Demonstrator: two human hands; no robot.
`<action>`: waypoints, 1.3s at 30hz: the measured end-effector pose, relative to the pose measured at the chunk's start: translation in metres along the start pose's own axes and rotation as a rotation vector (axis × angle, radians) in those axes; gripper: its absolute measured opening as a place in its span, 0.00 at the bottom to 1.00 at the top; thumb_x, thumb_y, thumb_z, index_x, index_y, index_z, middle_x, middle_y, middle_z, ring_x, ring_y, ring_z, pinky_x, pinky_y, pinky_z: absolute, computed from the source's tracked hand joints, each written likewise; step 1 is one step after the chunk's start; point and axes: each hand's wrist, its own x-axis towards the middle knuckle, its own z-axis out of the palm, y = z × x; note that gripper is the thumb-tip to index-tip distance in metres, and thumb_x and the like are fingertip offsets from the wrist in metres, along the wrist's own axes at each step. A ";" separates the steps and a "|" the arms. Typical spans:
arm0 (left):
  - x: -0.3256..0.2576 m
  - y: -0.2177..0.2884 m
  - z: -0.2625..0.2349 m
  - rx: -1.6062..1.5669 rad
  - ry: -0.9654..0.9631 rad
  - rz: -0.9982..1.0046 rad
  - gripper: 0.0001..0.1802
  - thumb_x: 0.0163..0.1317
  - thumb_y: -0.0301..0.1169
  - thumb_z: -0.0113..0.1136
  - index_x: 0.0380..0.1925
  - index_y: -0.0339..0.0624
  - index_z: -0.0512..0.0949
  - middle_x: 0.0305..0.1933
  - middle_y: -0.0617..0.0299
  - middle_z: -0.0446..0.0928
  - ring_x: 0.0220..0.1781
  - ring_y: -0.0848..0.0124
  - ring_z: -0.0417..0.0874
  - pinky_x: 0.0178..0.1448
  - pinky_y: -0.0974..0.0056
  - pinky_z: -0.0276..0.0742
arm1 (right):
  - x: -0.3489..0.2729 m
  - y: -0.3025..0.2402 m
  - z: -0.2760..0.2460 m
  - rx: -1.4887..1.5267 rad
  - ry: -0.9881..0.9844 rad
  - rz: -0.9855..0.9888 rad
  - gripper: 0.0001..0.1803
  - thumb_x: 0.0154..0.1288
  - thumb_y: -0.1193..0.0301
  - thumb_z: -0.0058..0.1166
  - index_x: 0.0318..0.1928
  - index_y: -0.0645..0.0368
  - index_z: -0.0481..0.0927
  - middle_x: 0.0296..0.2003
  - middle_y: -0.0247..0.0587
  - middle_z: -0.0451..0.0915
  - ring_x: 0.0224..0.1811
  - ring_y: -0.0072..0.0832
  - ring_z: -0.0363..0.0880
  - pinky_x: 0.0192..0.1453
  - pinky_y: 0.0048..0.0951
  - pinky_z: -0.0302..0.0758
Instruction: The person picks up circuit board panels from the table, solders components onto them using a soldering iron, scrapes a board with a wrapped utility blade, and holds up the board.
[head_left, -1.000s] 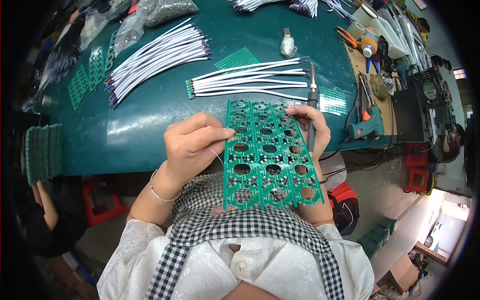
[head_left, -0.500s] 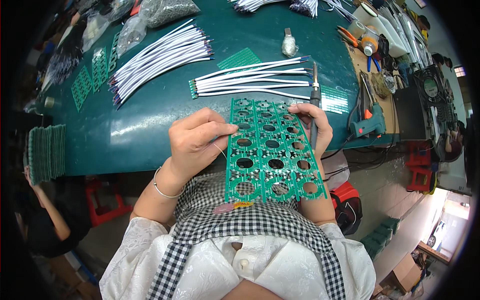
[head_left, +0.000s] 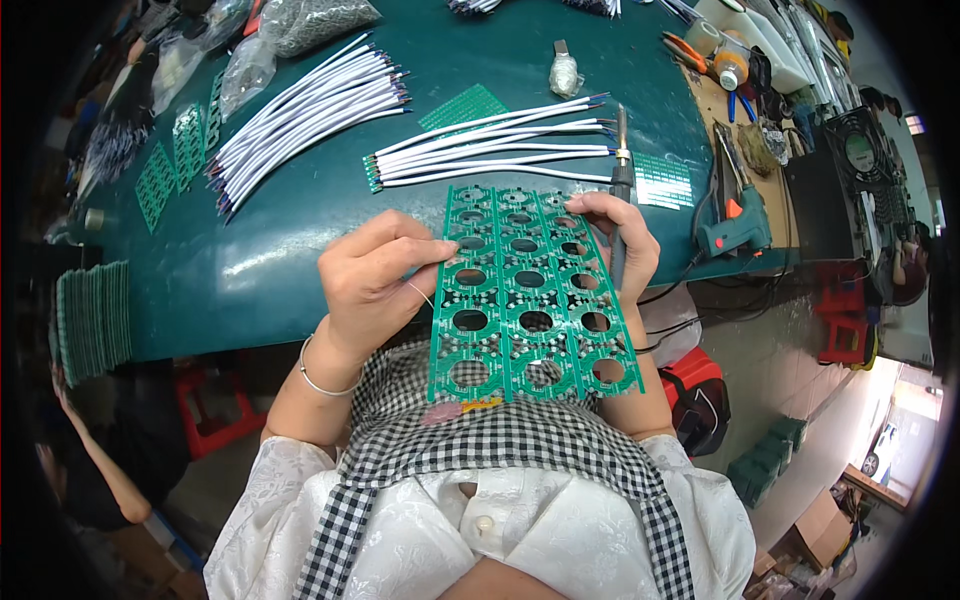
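A green circuit board panel with rows of round cut-outs is held tilted above my apron, its near end close to my body. My left hand pinches the panel's left edge between thumb and forefinger. A thin pale wire sticks out below those fingers. My right hand grips the panel's right edge near its far corner. The same hand also has a soldering iron in it, tip pointing away from me; part of its handle is hidden by the fingers.
White cables lie just beyond the panel, with a larger cable bundle at left. Small green boards lie at right near a glue gun. Stacked boards stand at the table's left edge. Another person's arm is at lower left.
The panel and both hands have shifted slightly left in the picture, and the table things have shifted too. Both hands keep their grip on the panel.
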 end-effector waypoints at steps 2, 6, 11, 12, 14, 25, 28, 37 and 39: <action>0.000 0.000 0.000 -0.002 0.000 0.000 0.15 0.39 0.13 0.69 0.30 0.38 0.85 0.26 0.59 0.79 0.25 0.71 0.80 0.26 0.70 0.72 | 0.001 -0.001 0.000 -0.011 0.003 -0.003 0.14 0.55 0.89 0.58 0.42 0.65 0.81 0.35 0.42 0.84 0.38 0.29 0.85 0.44 0.26 0.82; 0.001 0.001 0.000 -0.005 0.000 -0.002 0.15 0.39 0.13 0.68 0.30 0.38 0.85 0.26 0.59 0.79 0.25 0.71 0.80 0.26 0.70 0.72 | 0.002 -0.002 0.001 -0.012 0.015 -0.002 0.13 0.54 0.88 0.58 0.41 0.65 0.81 0.34 0.42 0.84 0.38 0.29 0.85 0.44 0.26 0.81; 0.000 0.001 0.000 0.001 -0.002 0.003 0.15 0.39 0.13 0.68 0.30 0.38 0.85 0.26 0.59 0.79 0.25 0.71 0.80 0.26 0.70 0.72 | 0.000 0.000 0.001 -0.038 0.020 -0.015 0.14 0.52 0.87 0.59 0.40 0.62 0.81 0.33 0.40 0.85 0.37 0.31 0.84 0.43 0.28 0.79; 0.000 0.001 0.000 -0.004 -0.001 0.004 0.15 0.40 0.13 0.68 0.30 0.38 0.85 0.26 0.59 0.79 0.25 0.71 0.80 0.26 0.70 0.71 | -0.001 0.000 0.001 -0.044 0.023 -0.018 0.14 0.52 0.87 0.59 0.40 0.62 0.82 0.33 0.39 0.85 0.37 0.32 0.84 0.44 0.29 0.78; 0.000 0.001 0.000 -0.009 -0.001 0.005 0.15 0.40 0.13 0.68 0.30 0.38 0.85 0.26 0.59 0.79 0.24 0.71 0.79 0.26 0.70 0.71 | -0.001 -0.001 0.001 -0.051 0.027 -0.019 0.14 0.51 0.87 0.59 0.40 0.62 0.82 0.33 0.39 0.85 0.37 0.33 0.84 0.44 0.29 0.78; -0.002 0.003 -0.001 0.014 -0.002 -0.007 0.15 0.40 0.13 0.68 0.30 0.38 0.85 0.25 0.59 0.79 0.23 0.72 0.78 0.25 0.70 0.70 | -0.001 -0.001 0.001 -0.067 0.015 -0.033 0.14 0.50 0.88 0.59 0.39 0.62 0.81 0.33 0.39 0.85 0.36 0.34 0.83 0.44 0.30 0.77; -0.001 0.004 -0.001 0.003 0.008 -0.001 0.15 0.39 0.13 0.68 0.30 0.38 0.85 0.25 0.59 0.79 0.23 0.72 0.78 0.25 0.70 0.70 | -0.001 -0.001 0.001 -0.080 0.012 -0.037 0.14 0.51 0.87 0.59 0.39 0.62 0.81 0.33 0.39 0.85 0.36 0.34 0.83 0.43 0.29 0.77; -0.003 0.004 -0.002 0.017 0.005 0.005 0.15 0.39 0.14 0.69 0.31 0.39 0.86 0.25 0.59 0.79 0.23 0.71 0.79 0.25 0.70 0.71 | 0.000 -0.005 0.002 -0.063 0.022 -0.028 0.13 0.51 0.87 0.60 0.39 0.62 0.82 0.32 0.39 0.85 0.36 0.32 0.83 0.42 0.28 0.78; -0.003 0.004 -0.003 0.019 0.008 0.010 0.15 0.39 0.15 0.69 0.31 0.39 0.86 0.26 0.59 0.79 0.24 0.71 0.80 0.25 0.69 0.72 | 0.001 -0.006 0.002 -0.068 0.016 -0.036 0.13 0.51 0.87 0.60 0.39 0.62 0.82 0.32 0.40 0.85 0.36 0.32 0.83 0.42 0.28 0.78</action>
